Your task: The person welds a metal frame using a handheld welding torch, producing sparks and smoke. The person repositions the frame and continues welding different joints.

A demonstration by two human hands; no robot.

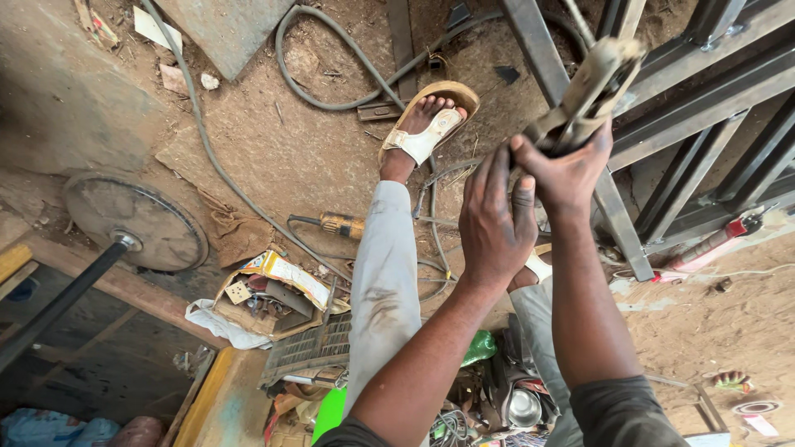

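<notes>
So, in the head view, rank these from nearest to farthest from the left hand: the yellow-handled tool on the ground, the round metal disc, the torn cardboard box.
Measured from the left hand:
1. Yellow-handled tool, on the dirt just left of the trouser leg.
2. Torn cardboard box, lower left, beside the leg.
3. Round metal disc, far left, on the end of a dark bar.

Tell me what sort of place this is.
Probably an outdoor metalworking or welding yard. A steel frame of welded bars lies on the dirt ground, cables snake across it, and a power tool lies nearby. Both hands, left and right, grip a tool.
</notes>
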